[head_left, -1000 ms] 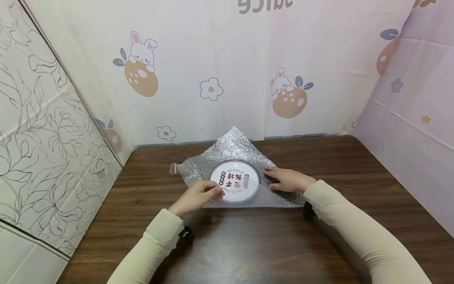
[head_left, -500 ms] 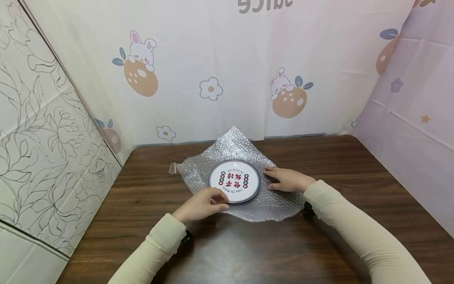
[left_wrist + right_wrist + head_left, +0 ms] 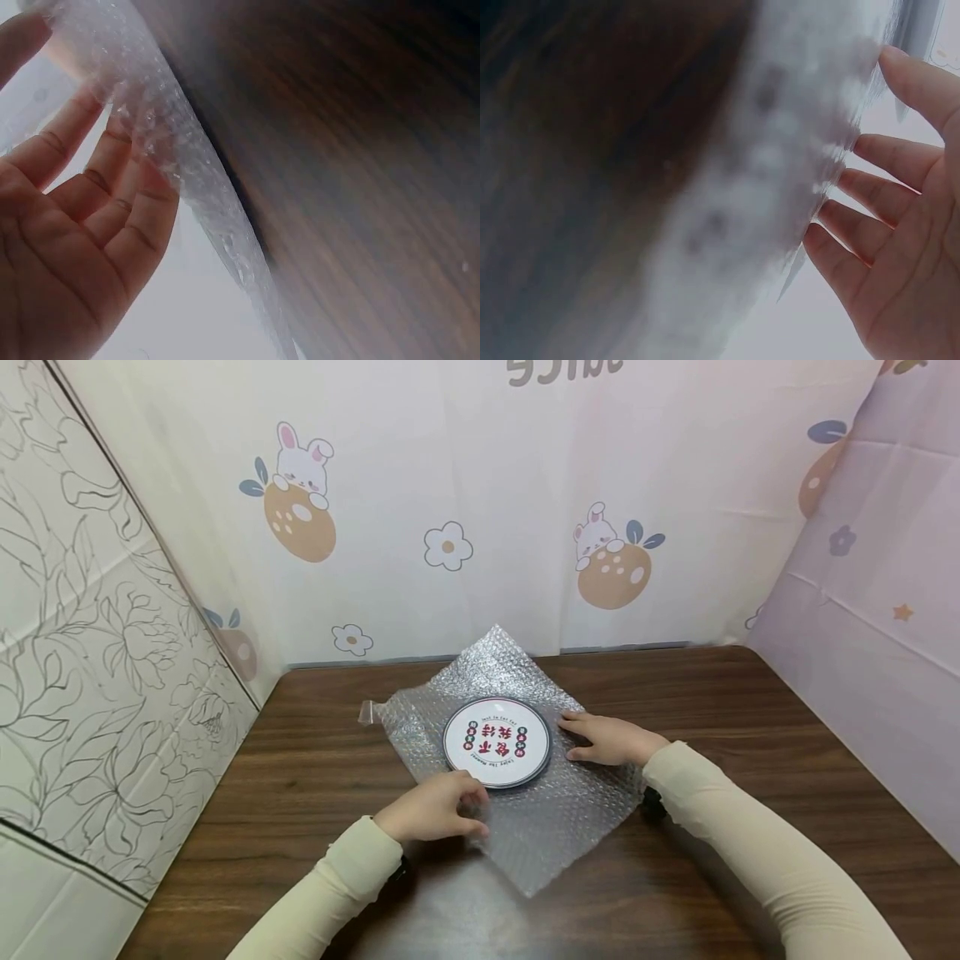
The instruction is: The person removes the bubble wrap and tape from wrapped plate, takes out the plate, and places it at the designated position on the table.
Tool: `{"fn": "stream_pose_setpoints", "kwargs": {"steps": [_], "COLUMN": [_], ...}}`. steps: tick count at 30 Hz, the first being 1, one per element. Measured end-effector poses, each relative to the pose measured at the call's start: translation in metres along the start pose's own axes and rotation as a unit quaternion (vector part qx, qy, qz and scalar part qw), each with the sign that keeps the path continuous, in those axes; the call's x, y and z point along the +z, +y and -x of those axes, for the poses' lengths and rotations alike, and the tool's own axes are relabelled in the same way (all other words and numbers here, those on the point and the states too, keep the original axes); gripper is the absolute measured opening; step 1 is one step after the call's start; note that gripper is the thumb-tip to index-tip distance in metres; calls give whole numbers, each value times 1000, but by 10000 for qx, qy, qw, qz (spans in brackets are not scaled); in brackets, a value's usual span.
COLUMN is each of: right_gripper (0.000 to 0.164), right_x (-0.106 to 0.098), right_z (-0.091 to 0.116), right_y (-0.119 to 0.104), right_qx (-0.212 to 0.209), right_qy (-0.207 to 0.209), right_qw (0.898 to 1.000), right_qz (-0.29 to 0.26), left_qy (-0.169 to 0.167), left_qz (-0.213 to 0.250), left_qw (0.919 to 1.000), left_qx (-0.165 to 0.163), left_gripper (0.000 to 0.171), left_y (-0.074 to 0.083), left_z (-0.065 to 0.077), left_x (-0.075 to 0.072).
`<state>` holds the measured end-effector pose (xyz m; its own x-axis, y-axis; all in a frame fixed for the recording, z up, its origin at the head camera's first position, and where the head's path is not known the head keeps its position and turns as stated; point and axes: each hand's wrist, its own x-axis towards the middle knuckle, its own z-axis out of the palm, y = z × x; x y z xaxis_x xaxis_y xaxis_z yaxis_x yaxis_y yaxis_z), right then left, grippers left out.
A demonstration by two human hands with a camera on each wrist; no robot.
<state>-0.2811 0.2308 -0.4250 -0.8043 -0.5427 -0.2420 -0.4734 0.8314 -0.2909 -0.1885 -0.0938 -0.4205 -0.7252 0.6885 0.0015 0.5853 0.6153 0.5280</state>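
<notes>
A round white plate point(image 3: 497, 764) with a dark rim and red lettering lies face up on a sheet of bubble wrap point(image 3: 536, 843). The sheet is spread as a diamond, one corner pointing toward me. My left hand point(image 3: 437, 810) is at the sheet's front left edge, just below the plate; in the left wrist view its fingers point(image 3: 124, 161) touch the wrap, thumb apart from them. My right hand point(image 3: 611, 739) rests on the sheet's right corner; in the right wrist view its fairly straight fingertips point(image 3: 847, 180) touch the wrap.
The dark wooden table point(image 3: 315, 777) carries everything. A small clear plastic flap point(image 3: 367, 713) sticks out at the sheet's left corner. A printed curtain point(image 3: 517, 460) hangs behind the table, and a floral panel point(image 3: 112, 610) stands on the left.
The wrap's front corner has unfolded off the plate and now lies flat toward me. My left hand has moved toward me and slightly right. The right hand stays in place.
</notes>
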Motion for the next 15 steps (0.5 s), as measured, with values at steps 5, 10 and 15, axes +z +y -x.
{"fn": "stream_pose_setpoints", "kwargs": {"steps": [5,10,15], "right_gripper": [68,69,69], "right_x": [0,1,1], "right_z": [0,0,0], "right_y": [-1,-2,-2], "right_qx": [1,-10,-35], "right_qy": [27,42,39], "right_qw": [10000,10000,10000], "right_qz": [-13,-27,-52], "left_qy": [-182,-253,-242], "left_qz": [-346,-758,-1083], "left_qw": [9992,9968,9938], "left_qx": [-68,-9,-10], "left_gripper": [30,31,32], "left_y": [2,4,6], "left_z": [-1,-2,-3], "left_x": [3,7,11]}}
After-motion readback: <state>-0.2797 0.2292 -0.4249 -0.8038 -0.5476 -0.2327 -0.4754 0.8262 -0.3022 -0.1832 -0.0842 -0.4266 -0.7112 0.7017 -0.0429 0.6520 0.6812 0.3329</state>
